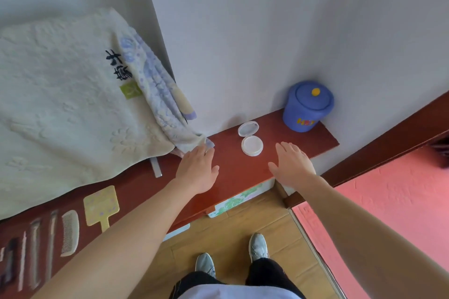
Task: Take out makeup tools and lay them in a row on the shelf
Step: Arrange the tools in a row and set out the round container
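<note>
Pale walls close in on a dark red shelf (286, 131) that runs from the lower left to a corner at the right, seen from the head camera above a wooden floor (243, 222) and a pink floor covering (388, 201). Much of the job looks done. Along the left stretch of the shelf lie a yellow hand mirror (101, 204), a cream comb (70, 233) and, beyond it, several slender tools (36, 245) side by side, too blurred to name, all in a rough row. Farther along, a small clear stick (156, 167) lies alone just below the towel's edge. An open white compact (250, 139) rests flat between the two hands, its lid hinged back toward the wall. The left hand (198, 168) is held flat over the shelf, fingers straight and holding nothing. Their tips are at the corner of a blue flowered cloth (158, 94); I cannot tell whether they touch it. The right hand (291, 165) is likewise spread palm down, fingers straight and empty, just right of the compact. What seems left is evening out the row, and perhaps emptying the blue lidded pot (307, 107) in the corner, if tools are kept there; its lid is on. A cream towel (60, 116) drapes over the back of the shelf at left and, with the cloth, crowds the space where the row would continue.
</note>
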`<state>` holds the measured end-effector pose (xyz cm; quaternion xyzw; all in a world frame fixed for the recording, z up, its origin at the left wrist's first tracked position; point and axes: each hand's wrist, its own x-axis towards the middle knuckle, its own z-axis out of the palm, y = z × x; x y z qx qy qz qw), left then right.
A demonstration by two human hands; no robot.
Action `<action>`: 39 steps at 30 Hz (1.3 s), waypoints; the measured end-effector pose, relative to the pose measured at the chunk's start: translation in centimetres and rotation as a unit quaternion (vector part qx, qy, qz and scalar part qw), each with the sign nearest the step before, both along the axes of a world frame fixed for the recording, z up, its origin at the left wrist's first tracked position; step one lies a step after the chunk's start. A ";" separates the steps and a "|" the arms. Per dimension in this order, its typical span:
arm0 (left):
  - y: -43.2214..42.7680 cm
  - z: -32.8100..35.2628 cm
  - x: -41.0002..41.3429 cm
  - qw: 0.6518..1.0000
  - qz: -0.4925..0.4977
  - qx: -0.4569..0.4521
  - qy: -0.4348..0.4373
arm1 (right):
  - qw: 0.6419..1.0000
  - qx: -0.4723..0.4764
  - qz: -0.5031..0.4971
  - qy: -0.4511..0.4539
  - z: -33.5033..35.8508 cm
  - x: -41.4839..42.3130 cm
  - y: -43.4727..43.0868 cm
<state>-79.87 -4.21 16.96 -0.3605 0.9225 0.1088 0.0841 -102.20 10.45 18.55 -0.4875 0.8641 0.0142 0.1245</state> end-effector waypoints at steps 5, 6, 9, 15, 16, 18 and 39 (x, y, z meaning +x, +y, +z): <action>0.4 -2.7 -4.2 0.999 0.037 0.027 -0.017 | 0.998 0.021 0.053 -0.034 -3.2 -4.3 -3.4; 0.5 -3.3 -5.0 0.998 0.043 0.034 -0.023 | 0.997 0.026 0.065 -0.042 -3.9 -5.0 -4.1; 0.9 -5.1 -7.1 0.995 0.068 0.063 -0.049 | 0.993 0.036 0.090 -0.062 -6.0 -6.7 -5.8; 1.2 -7.1 -9.0 0.988 0.116 0.078 -0.068 | 0.991 0.023 0.110 -0.075 -9.2 -8.2 -8.0; 1.1 -7.2 -9.2 0.987 0.123 0.080 -0.066 | 0.990 0.017 0.110 -0.081 -9.6 -8.3 -8.2; 1.0 -7.3 -9.5 0.985 0.135 0.086 -0.066 | 0.990 0.003 0.108 -0.085 -10.2 -8.4 -8.4; 1.5 -7.5 -9.5 0.982 0.162 0.091 -0.041 | 0.979 -0.050 0.127 -0.149 -11.3 -7.9 -9.1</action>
